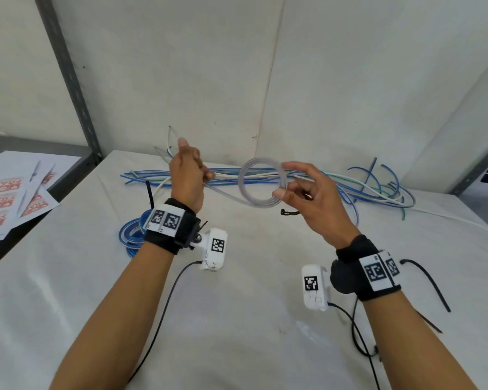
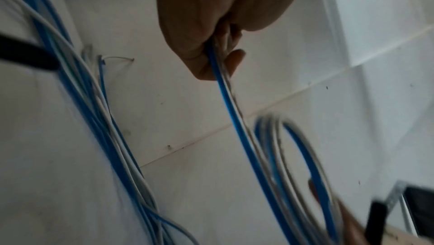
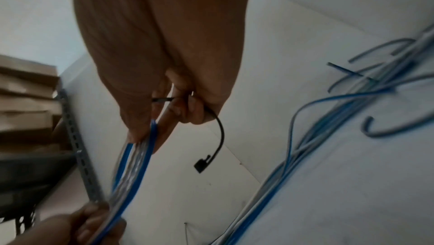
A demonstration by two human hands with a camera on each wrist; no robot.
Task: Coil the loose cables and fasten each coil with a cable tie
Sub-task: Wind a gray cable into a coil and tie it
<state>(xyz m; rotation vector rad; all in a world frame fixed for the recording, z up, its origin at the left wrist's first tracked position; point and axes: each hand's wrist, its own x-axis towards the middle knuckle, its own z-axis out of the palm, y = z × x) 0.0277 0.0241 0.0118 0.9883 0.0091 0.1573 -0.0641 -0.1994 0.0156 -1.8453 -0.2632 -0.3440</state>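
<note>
1. Head view: the right hand (image 1: pixel 307 195) holds a round cable coil (image 1: pixel 261 182) above the white table (image 1: pixel 237 305), thumb and fingers pinched on the coil's right side.
2. Right wrist view: the same hand also clamps a black cable tie (image 3: pixel 217 137) under its curled fingers; the tie's head hangs free below the hand.
3. Head view: the left hand (image 1: pixel 188 175) is closed around the cable's loose length, which runs from the coil to that fist.
4. Left wrist view: blurred; the gripped strand looks blue and white.
5. A bundle of loose cables (image 1: pixel 350 190) lies along the table's far edge, behind both hands.
6. A tied blue coil (image 1: pixel 133 235) lies on the table, partly hidden by the left wrist.
7. Printed sheets (image 1: pixel 14 198) lie on the shelf at left
</note>
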